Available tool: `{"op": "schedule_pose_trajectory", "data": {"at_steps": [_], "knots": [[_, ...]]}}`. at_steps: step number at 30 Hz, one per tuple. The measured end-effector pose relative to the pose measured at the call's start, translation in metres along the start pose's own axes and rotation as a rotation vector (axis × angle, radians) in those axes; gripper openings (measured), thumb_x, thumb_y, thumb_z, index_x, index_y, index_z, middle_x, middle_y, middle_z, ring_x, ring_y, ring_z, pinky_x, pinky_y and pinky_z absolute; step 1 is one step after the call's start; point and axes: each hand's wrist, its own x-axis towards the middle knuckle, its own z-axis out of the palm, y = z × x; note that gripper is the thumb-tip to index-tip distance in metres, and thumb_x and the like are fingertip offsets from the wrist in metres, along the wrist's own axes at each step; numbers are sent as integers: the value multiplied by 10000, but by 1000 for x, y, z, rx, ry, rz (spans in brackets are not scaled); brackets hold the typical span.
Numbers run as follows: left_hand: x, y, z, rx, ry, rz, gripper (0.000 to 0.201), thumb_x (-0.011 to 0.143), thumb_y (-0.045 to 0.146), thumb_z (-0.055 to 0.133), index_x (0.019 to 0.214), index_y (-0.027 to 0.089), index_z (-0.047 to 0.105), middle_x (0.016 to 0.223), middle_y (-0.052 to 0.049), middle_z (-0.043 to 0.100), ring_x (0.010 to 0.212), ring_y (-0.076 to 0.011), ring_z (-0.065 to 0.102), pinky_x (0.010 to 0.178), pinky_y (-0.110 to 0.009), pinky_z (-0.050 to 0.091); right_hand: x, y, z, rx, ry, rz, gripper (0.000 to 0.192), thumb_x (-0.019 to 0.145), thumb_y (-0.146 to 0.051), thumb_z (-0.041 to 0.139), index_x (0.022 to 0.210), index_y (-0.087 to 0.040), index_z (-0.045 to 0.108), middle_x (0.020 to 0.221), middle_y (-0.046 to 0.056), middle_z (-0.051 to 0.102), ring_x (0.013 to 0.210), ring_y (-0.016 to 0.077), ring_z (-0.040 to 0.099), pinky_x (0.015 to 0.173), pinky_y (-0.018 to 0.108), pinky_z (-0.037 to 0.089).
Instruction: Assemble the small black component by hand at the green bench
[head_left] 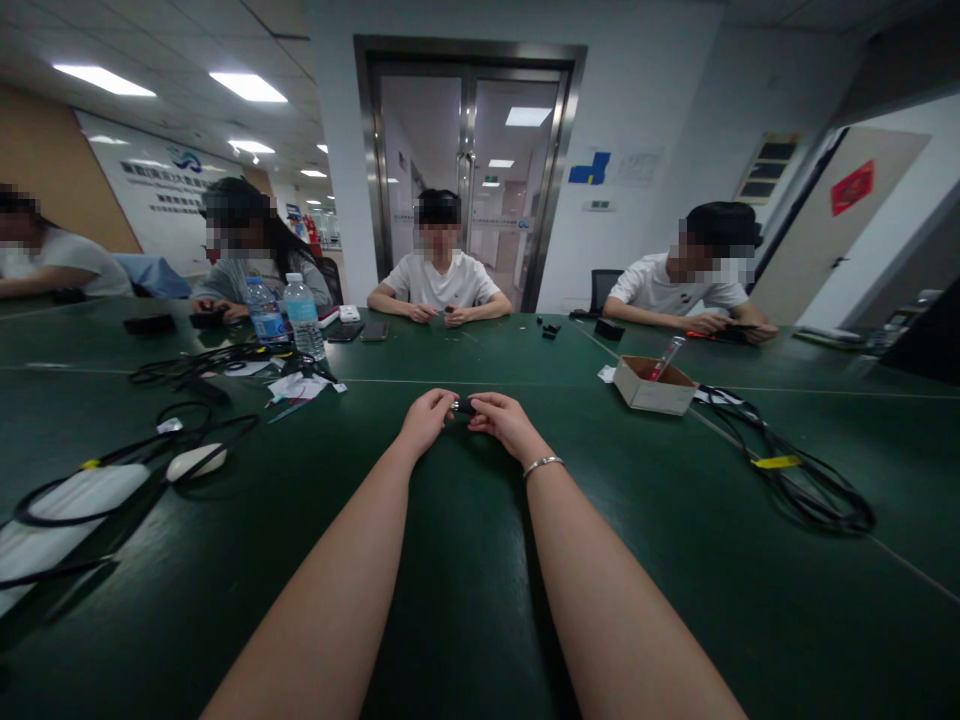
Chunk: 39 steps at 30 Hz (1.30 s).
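Small dark part [463, 407] pinched between both hands above the green desk [465, 600], straight ahead of the wearer, well short of the cardboard box [651, 386] and left of it. Long axis of the part roughly level, running left to right, one end in each grip. Left hand [426, 418] closed on the left end, fingertips curled round it; right hand [504, 420] closed on the right end, silver bracelet [543, 464] at that wrist. Both grips drawn tight, almost no gap, thumbs and forefingers meeting over the part; neither hand clearly nearer, each equally close to the middle. A glint of pale metal at the left end of the part, too small to name with certainty. Relative to the cardboard box: coiled black cable [806, 480] just right of it, two water bottles [285, 312] far left, white mouse [193, 462] and more black cable further left and nearer. Other people seated across the desk beyond the box, their hands on small items of their own
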Motion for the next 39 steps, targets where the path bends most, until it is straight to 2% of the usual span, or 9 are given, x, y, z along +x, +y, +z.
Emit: {"op": "schedule_pose_trajectory", "data": {"at_steps": [4,9,15,18,23,25,28,32,39], "knots": [[2,-4,0,-6,-17,19,255,791,266,500,1003,185,617,770,0,578,504,-69,474,474,-188,373,2,2,-1,2,-6,-9,76,794,-58,669,849,-100,637,675,40,636,481,100,582,545,247,579],[1,-4,1,3,-37,39,267,829,314,454,967,163,625,632,9,540,479,-79,463,456,-182,356,2,2,-2,-6,-9,-9,72,793,-64,674,845,-102,643,671,39,635,487,101,584,549,245,578],[-2,3,2,24,-5,11,253,789,230,476,991,173,618,669,13,549,490,-75,463,468,-181,362,1,2,-2,-5,-11,-15,80,800,-39,640,848,-103,645,688,37,639,485,97,584,548,240,576],[-2,2,2,15,-18,17,259,828,289,443,971,164,620,628,11,531,478,-81,451,466,-188,358,1,2,-2,-7,-19,-17,85,805,-34,625,851,-103,645,703,40,644,486,96,586,543,236,576],[-1,-2,1,58,19,87,257,772,251,515,996,186,623,770,-2,576,530,-78,486,520,-200,399,1,2,-2,-14,-19,-15,91,805,-29,618,855,-100,645,688,37,640,486,97,585,542,235,576],[-1,-2,1,60,15,103,251,787,282,511,982,177,627,740,-5,572,537,-86,488,521,-204,399,1,2,-2,-12,-20,-16,84,800,-36,631,852,-100,647,683,35,639,488,97,585,549,239,579],[-1,-1,1,51,-3,69,276,821,347,472,961,172,632,688,-5,564,523,-94,481,490,-201,377,1,2,-3,-6,-20,-18,80,786,-54,663,845,-105,649,690,34,640,491,97,585,550,240,580],[-1,0,0,19,-7,0,273,790,249,467,1004,173,621,707,1,567,504,-81,469,475,-192,359,1,1,-2,-8,-24,-18,84,781,-67,679,848,-109,650,699,36,643,499,94,587,552,235,582],[1,-1,1,-16,-42,7,273,806,309,457,939,151,636,670,-3,555,496,-81,448,462,-189,334,0,1,-3,-16,-34,-20,86,777,-82,697,846,-113,656,681,32,639,502,96,591,553,230,584]]}}
